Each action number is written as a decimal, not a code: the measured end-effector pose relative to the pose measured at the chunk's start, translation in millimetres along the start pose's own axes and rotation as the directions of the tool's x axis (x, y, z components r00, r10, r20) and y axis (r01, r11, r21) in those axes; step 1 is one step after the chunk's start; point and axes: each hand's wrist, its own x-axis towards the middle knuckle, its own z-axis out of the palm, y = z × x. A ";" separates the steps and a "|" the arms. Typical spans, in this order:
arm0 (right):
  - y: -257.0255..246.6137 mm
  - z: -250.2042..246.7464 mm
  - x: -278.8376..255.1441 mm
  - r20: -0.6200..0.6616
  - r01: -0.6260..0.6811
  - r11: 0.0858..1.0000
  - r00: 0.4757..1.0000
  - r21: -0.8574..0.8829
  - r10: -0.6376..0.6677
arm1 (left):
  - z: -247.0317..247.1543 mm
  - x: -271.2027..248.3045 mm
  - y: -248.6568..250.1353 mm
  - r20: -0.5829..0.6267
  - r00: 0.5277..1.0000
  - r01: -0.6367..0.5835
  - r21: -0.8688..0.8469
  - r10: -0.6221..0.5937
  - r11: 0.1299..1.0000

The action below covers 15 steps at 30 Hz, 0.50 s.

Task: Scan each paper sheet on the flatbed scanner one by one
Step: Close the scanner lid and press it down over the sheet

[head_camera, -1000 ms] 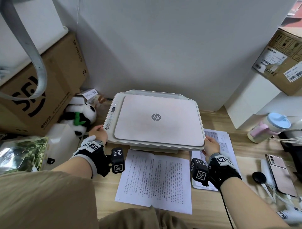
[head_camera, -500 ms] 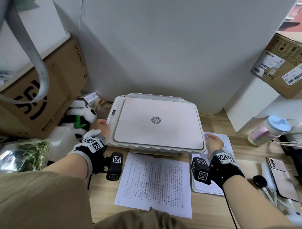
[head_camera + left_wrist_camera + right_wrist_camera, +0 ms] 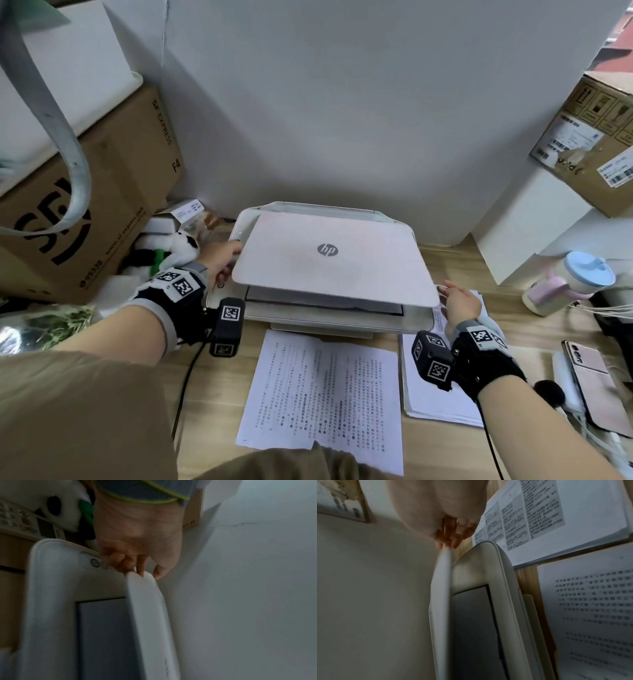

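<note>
The white HP scanner [image 3: 329, 323] stands on the desk against the wall. Its lid [image 3: 329, 260] is raised a little at the front, showing a dark strip of glass [image 3: 342, 306] underneath. My left hand [image 3: 219, 260] pinches the lid's front left corner [image 3: 137, 574], fingers under, thumb on top. My right hand [image 3: 459, 305] pinches the front right corner [image 3: 444, 553] the same way. The glass [image 3: 474, 628] looks bare in the right wrist view. One printed sheet [image 3: 325, 387] lies in front of the scanner. A paper stack [image 3: 431, 401] lies to its right.
Cardboard boxes [image 3: 85, 205] and a panda plush [image 3: 171, 250] crowd the left side. White boxes [image 3: 527, 219] and a cardboard box [image 3: 589, 144] stand at the right. A lidded cup [image 3: 575, 277], a phone [image 3: 596, 380] and cables lie near the right edge.
Both hands moved from the scanner's sides to the lid's front corners. The lid, flat before, has come up a little at the front.
</note>
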 end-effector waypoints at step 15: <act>-19.8 76.4 3.4 0.268 0.179 0.867 0.962 -0.466 -0.055 | 17.6 16.3 146.7 -0.071 0.902 -0.423 -0.348 0.427 0.837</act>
